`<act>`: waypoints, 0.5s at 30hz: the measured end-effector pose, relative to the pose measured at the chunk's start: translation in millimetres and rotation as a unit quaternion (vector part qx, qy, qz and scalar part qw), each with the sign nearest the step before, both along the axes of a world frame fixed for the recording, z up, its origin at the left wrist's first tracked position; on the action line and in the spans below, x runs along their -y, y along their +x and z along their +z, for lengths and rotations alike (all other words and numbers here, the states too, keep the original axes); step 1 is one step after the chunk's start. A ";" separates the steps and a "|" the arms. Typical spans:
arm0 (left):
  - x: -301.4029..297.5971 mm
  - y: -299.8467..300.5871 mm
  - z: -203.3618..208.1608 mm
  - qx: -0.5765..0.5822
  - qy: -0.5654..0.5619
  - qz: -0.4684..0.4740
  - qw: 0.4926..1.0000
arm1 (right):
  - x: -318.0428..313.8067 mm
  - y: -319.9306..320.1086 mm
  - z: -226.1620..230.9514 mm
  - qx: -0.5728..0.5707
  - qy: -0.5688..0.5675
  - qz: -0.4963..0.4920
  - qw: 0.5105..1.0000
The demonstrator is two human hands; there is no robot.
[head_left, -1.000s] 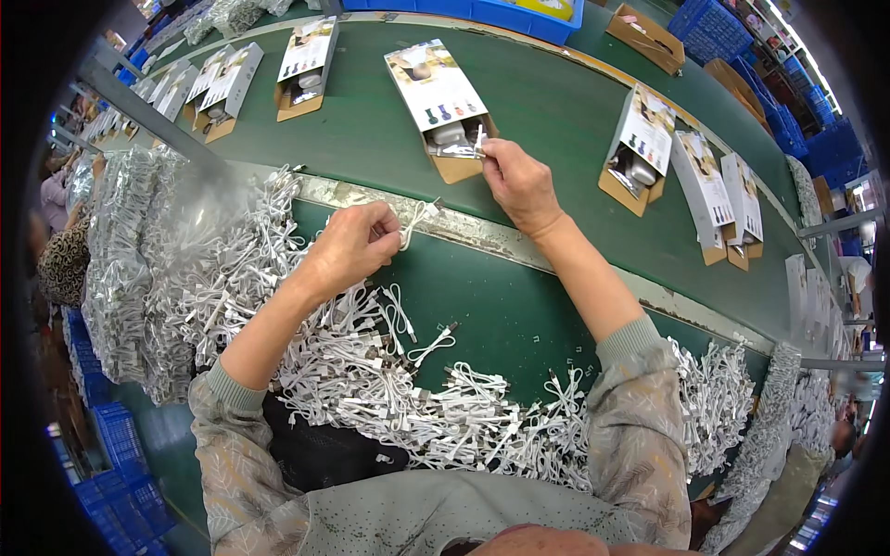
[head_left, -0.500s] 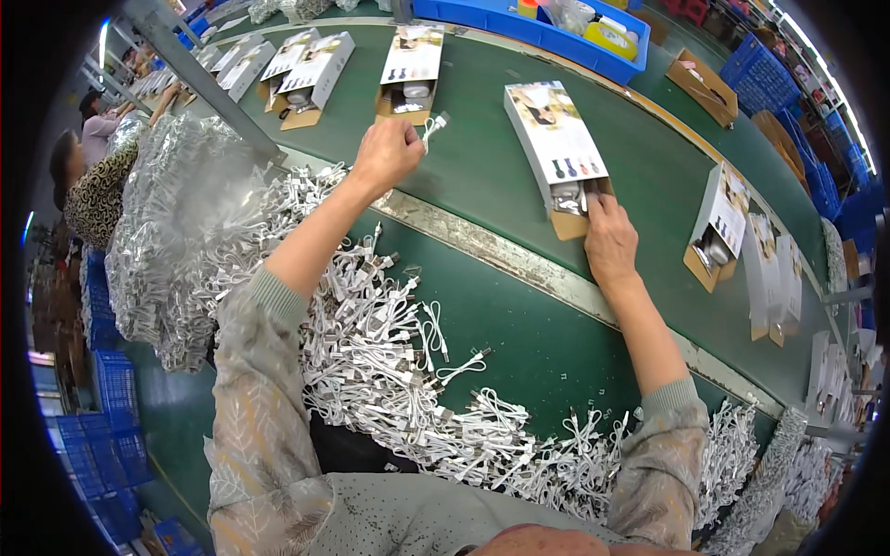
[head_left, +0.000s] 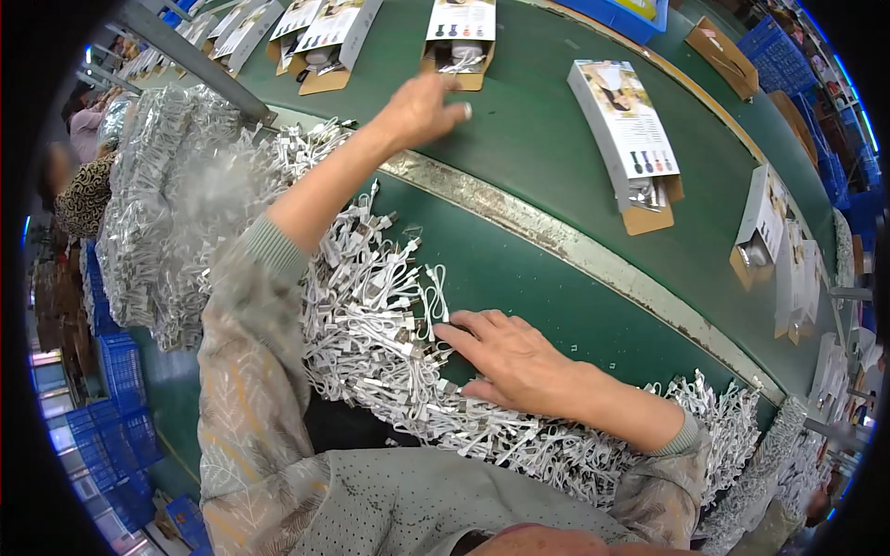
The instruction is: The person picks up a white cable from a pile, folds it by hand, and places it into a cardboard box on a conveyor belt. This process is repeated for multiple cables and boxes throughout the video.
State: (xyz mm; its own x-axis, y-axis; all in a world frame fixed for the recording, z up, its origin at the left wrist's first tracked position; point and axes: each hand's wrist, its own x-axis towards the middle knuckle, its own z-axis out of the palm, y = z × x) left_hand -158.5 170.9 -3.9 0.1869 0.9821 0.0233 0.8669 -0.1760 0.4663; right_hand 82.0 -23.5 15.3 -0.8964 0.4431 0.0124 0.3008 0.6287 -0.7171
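My left hand [head_left: 422, 113] is over the green conveyor belt, just short of the open end of a white printed box [head_left: 462, 20]. Its fingers are smeared by motion, and whether a cable is in them is unclear. My right hand [head_left: 519, 360] lies palm down with fingers apart at the edge of a heap of short white cables [head_left: 371, 320]. Its fingertips are next to a loose looped cable [head_left: 434, 295]. Farther right on the belt, another white box [head_left: 623, 120] has its brown flap down and a silvery wrapped item inside.
A worn metal rail [head_left: 519, 218] divides belt from worktable. Clear bags of cables [head_left: 158, 232] are piled at left beside a slanting metal post [head_left: 195, 60]. More boxes [head_left: 765, 218] stand along the belt. A blue tray [head_left: 616, 17] is behind; co-workers [head_left: 83, 190] are at far left.
My right hand has left the box's open end and come back to the cable heap. My left hand, earlier holding a white cable, has moved up toward the far box. The boxes appear farther right.
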 end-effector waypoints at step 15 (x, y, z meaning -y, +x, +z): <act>156.3 12.6 47.9 -0.008 -0.278 -0.171 0.945 | -26.0 22.3 -1.2 0.016 -0.258 -0.332 0.907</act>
State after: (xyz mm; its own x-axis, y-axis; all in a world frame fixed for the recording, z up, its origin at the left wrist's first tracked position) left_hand -145.9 14.7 44.0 0.4923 0.7232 -0.4844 0.8108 -0.1786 0.5574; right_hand 104.3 2.5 14.0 -0.4267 0.8243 -0.3721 0.5165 -0.1156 -0.8484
